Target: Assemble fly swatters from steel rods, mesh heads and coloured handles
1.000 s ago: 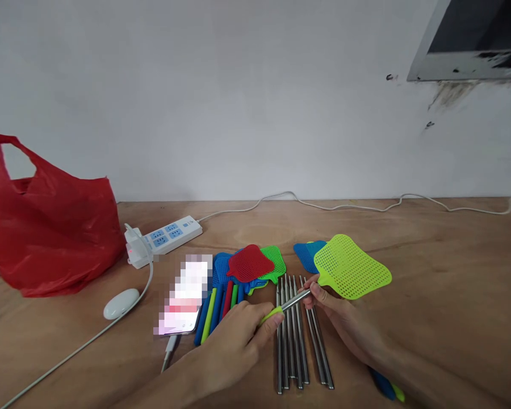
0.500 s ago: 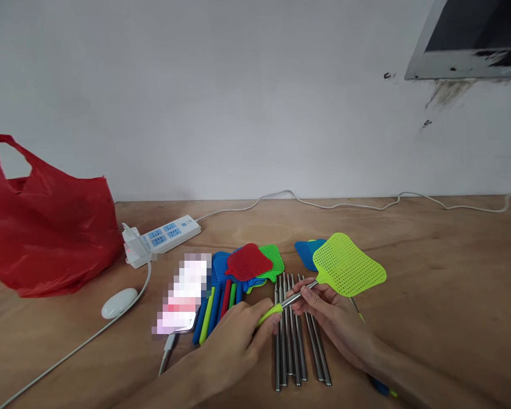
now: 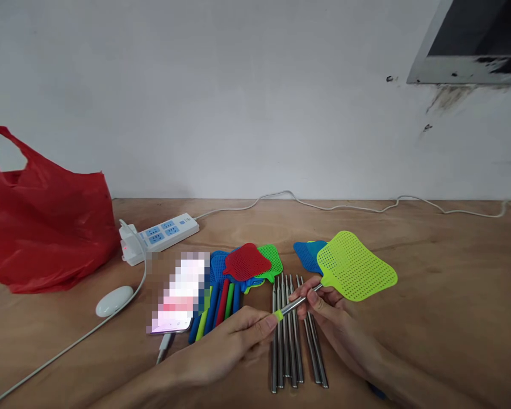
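A fly swatter with a yellow-green mesh head (image 3: 357, 266) and a short metal rod is held slantwise between my two hands. My left hand (image 3: 251, 332) is closed around its yellow-green grip, of which only the end shows. My right hand (image 3: 327, 307) pinches the rod just below the head. Beneath them several loose metal rods (image 3: 286, 341) lie side by side on the table. To the left of these are coloured handle grips (image 3: 217, 307). Behind the grips lie loose swatter heads, with a red head (image 3: 247, 262) on top. Past my right hand rests a blue swatter head (image 3: 309, 255).
A phone (image 3: 183, 292) with a blurred screen lies left of the grips, a cable plugged in. Farther left are a white power strip (image 3: 166, 236), a white oval device (image 3: 114, 301) and a red plastic bag (image 3: 46, 221). A white cord runs along the wall.
My left hand has turned and shifted along the grip, covering more of it. The swatter head has moved slightly right. My right hand still pinches the rod.
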A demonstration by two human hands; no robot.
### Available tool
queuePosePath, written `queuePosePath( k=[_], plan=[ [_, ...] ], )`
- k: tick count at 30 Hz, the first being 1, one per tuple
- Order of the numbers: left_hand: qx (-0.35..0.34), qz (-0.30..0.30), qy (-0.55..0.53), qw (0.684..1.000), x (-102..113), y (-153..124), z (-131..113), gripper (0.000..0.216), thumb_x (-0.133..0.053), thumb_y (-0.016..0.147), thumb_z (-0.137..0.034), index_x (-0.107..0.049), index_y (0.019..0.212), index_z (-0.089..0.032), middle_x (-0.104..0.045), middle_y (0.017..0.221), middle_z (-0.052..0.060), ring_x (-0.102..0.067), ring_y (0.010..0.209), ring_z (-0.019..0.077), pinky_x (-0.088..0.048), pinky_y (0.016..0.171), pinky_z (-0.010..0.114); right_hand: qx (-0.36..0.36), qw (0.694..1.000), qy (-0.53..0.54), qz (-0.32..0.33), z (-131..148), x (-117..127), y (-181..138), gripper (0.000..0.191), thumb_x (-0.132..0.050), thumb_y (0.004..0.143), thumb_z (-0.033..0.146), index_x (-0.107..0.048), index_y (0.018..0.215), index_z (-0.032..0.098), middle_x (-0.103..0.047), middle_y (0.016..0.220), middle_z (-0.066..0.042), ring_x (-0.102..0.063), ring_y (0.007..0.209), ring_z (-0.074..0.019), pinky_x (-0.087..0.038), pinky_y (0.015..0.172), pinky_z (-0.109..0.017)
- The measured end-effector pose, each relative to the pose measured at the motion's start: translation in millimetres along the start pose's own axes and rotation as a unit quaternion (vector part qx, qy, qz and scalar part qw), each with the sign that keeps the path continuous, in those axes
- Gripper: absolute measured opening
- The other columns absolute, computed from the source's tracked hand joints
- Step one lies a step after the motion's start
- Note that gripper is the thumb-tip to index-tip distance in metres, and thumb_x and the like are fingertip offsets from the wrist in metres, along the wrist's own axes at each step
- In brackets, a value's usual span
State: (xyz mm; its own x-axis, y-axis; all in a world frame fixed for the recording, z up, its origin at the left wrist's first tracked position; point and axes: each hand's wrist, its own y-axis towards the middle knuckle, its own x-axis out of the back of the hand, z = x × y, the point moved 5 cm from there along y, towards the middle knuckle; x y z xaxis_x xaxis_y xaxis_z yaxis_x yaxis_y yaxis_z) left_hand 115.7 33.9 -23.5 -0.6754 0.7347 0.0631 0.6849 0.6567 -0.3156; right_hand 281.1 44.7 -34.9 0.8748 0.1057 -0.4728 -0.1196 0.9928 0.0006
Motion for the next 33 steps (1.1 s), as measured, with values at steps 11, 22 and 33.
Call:
queuePosePath(
  k=[11, 22, 33],
  plan=[
    [0.013, -0.085, -0.001, 0.996, 15.7, -0.1, -3.0, 0.051, -0.045, 0.093, -0.067, -0.051, 0.072, -0.020, -0.040, 0.060, -0.006, -0.031, 0.053, 0.0108, -0.026, 0.050, 0.023, 0.057, 0.989, 0.004, -0.134, 17.4, 44.4, 23.5, 0.030, -0.084, 0.072, 0.045, -0.066, 0.071, 0.021, -0.059, 0.071, 0.001, -0.046, 0.057, -0.0122, -0.041, 0.052, -0.027],
    [-0.035, -0.304, 0.499, 0.811, 47.7, -9.5, -16.4, 0.035, -0.041, 0.098, -0.031, -0.052, 0.128, -0.019, -0.056, 0.060, -0.003, -0.056, 0.055, 0.0191, -0.033, 0.054, 0.027, 0.027, 0.995, -0.072, -0.057, 6.3, 30.3, 20.5, 0.039, -0.067, 0.084, 0.059, -0.061, 0.080, 0.021, -0.034, 0.042, 0.011, -0.020, 0.036, -0.0060, -0.017, 0.035, -0.021],
    [0.168, -0.300, 0.670, 0.658, 68.9, -14.1, -11.2, 0.030, -0.032, 0.102, -0.026, -0.054, 0.116, -0.015, -0.071, 0.078, 0.013, -0.072, 0.077, 0.0344, -0.047, 0.061, 0.034, 0.030, 0.990, -0.138, -0.015, 2.4, 30.4, 18.7, 0.041, -0.057, 0.091, 0.059, -0.061, 0.081, 0.019, -0.035, 0.038, 0.011, -0.020, 0.034, -0.0056, -0.016, 0.036, -0.021]
  ],
)
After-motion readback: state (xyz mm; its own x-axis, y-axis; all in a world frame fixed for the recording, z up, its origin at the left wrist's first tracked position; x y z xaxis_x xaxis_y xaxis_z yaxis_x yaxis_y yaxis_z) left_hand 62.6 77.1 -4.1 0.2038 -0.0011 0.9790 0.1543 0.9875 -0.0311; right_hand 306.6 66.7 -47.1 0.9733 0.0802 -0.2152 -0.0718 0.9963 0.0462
